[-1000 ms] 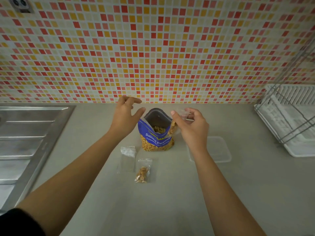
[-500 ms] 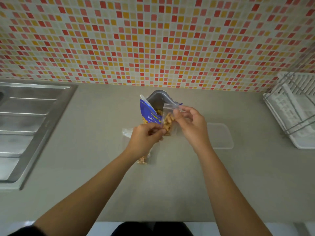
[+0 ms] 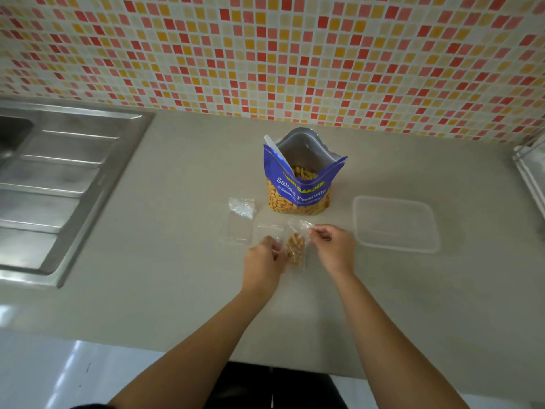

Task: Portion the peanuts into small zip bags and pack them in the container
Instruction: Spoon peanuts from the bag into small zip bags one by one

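A blue bag of salted peanuts (image 3: 300, 184) stands open at the back of the counter, with a white scoop handle (image 3: 274, 147) sticking out. In front of it, a small clear zip bag (image 3: 295, 246) partly filled with peanuts is held just above the counter. My left hand (image 3: 264, 262) pinches its left side. My right hand (image 3: 333, 246) pinches its upper right corner. An empty zip bag (image 3: 240, 219) lies flat to the left. The top of another clear bag (image 3: 269, 230) shows just beyond my left fingers. The clear rectangular container (image 3: 395, 225) sits to the right, with nothing in it.
A steel sink drainboard (image 3: 59, 178) fills the left side. A white dish rack (image 3: 530, 172) shows at the right edge. Mosaic tile wall runs behind the counter. The counter's front edge (image 3: 177, 340) lies close under my forearms.
Both hands have come down and toward me from the peanut bag's mouth, bringing the small filled bag low over the counter. My left hand now pinches the bag. The camera has tilted down.
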Tool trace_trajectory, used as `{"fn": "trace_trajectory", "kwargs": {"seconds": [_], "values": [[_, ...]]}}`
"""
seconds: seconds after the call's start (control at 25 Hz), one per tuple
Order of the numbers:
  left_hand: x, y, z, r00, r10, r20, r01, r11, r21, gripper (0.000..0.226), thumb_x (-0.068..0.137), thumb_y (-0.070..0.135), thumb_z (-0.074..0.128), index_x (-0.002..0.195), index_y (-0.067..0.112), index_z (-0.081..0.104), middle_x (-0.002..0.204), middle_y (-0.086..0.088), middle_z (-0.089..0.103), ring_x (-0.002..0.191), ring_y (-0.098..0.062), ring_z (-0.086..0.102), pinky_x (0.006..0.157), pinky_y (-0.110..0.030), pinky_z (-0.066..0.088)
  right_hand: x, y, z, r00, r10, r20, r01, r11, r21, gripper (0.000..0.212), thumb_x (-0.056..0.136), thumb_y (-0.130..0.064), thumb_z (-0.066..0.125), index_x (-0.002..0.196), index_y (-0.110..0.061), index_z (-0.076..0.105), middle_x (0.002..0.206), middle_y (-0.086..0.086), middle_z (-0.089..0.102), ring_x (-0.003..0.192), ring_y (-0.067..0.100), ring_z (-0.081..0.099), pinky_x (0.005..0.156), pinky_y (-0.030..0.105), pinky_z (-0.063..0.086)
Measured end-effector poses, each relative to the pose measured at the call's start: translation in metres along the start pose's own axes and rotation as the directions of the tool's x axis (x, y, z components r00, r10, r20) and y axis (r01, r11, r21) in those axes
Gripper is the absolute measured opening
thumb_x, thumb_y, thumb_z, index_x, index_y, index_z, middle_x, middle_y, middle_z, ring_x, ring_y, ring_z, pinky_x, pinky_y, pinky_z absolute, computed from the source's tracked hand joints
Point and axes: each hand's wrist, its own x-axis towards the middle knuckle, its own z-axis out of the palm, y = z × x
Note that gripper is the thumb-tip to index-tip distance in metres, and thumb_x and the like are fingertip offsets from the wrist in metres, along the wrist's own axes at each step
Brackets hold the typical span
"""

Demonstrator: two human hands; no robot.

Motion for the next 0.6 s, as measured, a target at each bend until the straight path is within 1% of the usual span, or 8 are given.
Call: {"fn": "trace_trajectory", "kwargs": {"seconds": [0.04, 0.12, 0.2, 0.28, 0.36, 0.48, 0.56, 0.6], "values": [[0.002, 0.0, 0.003, 0.999, 0.044, -0.003, -0.043, 0.993, 0.113, 0.012, 0.087, 0.019, 0.059, 0.087, 0.007, 0.061, 0.081, -0.014, 0.069, 0.075, -0.027, 0.065, 0.072, -0.034, 0.047, 0.001, 0.002, 0.003, 1.0, 0.008, -0.005, -0.008, 1.0, -0.016, 0.018, 0.081, -0.018, 0.07, 0.091, -0.004, 0.072, 0.083, 0.013, 0.073, 0.069, 0.016, 0.064, 0.065, 0.023, 0.045], [0.005, 0.0, 0.009, 0.994, 0.104, 0.018, -0.104, 0.944, 0.313, 0.017, 0.089, 0.017, 0.052, 0.094, 0.004, 0.062, 0.097, -0.017, 0.066, 0.091, -0.033, 0.061, 0.077, -0.036, 0.041, 0.003, 0.006, 0.008, 1.0, 0.02, -0.003, -0.02, 0.999, -0.034, 0.017, 0.08, -0.018, 0.07, 0.09, -0.004, 0.072, 0.083, 0.014, 0.073, 0.075, 0.023, 0.067, 0.07, 0.028, 0.046], [0.006, 0.0, 0.012, 0.991, 0.106, 0.082, -0.132, 0.872, 0.472, 0.023, 0.093, 0.021, 0.045, 0.104, 0.005, 0.058, 0.11, -0.017, 0.06, 0.1, -0.033, 0.058, 0.08, -0.037, 0.041, 0.002, 0.008, 0.011, 1.0, 0.025, 0.014, -0.024, 0.999, -0.045, 0.017, 0.08, -0.016, 0.069, 0.09, -0.003, 0.072, 0.084, 0.014, 0.073, 0.077, 0.024, 0.067, 0.07, 0.026, 0.045], [0.003, 0.003, 0.011, 0.983, 0.117, 0.139, -0.175, 0.807, 0.564, 0.029, 0.095, 0.027, 0.042, 0.109, 0.005, 0.054, 0.116, -0.018, 0.056, 0.104, -0.035, 0.057, 0.081, -0.038, 0.042, 0.002, 0.008, 0.012, 0.999, 0.031, 0.023, -0.03, 0.998, -0.063, 0.021, 0.08, -0.019, 0.07, 0.094, -0.003, 0.07, 0.086, 0.012, 0.073, 0.076, 0.019, 0.065, 0.069, 0.024, 0.043], [0.001, 0.009, 0.001, 0.975, 0.178, 0.131, -0.221, 0.814, 0.537, 0.031, 0.095, 0.03, 0.043, 0.105, 0.003, 0.055, 0.109, -0.02, 0.06, 0.098, -0.038, 0.059, 0.078, -0.038, 0.044, 0.002, 0.009, 0.008, 0.999, 0.023, 0.023, -0.021, 0.997, -0.075, 0.024, 0.08, -0.022, 0.07, 0.097, -0.004, 0.069, 0.088, 0.011, 0.072, 0.079, 0.021, 0.066, 0.072, 0.026, 0.046], [0.02, 0.006, -0.028, 0.972, 0.229, -0.049, -0.193, 0.904, 0.381, 0.023, 0.09, 0.021, 0.051, 0.089, 0.0, 0.061, 0.086, -0.021, 0.067, 0.079, -0.04, 0.062, 0.068, -0.038, 0.045, -0.004, 0.019, -0.003, 0.996, -0.083, -0.013, 0.079, 0.973, -0.218, 0.023, 0.085, -0.015, 0.061, 0.105, -0.005, 0.066, 0.098, 0.015, 0.07, 0.091, 0.031, 0.065, 0.083, 0.033, 0.048], [0.048, -0.012, -0.05, 0.965, 0.226, -0.132, -0.167, 0.92, 0.355, 0.017, 0.087, 0.012, 0.053, 0.089, 0.001, 0.066, 0.087, -0.019, 0.066, 0.078, -0.039, 0.062, 0.067, -0.037, 0.045, -0.018, 0.032, -0.005, 0.97, -0.244, -0.005, 0.227, 0.907, -0.354, 0.03, 0.088, -0.013, 0.05, 0.111, 0.001, 0.063, 0.109, 0.02, 0.066, 0.101, 0.035, 0.062, 0.091, 0.033, 0.043], [0.062, -0.022, -0.059, 0.968, 0.222, -0.116, -0.165, 0.915, 0.369, 0.019, 0.086, 0.009, 0.053, 0.097, 0.004, 0.067, 0.096, -0.018, 0.066, 0.086, -0.038, 0.062, 0.072, -0.037, 0.045, -0.026, 0.039, -0.005, 0.953, -0.303, 0.024, 0.285, 0.864, -0.415, 0.038, 0.089, -0.018, 0.043, 0.115, 0.004, 0.061, 0.116, 0.022, 0.063, 0.108, 0.036, 0.06, 0.094, 0.034, 0.043]]}}
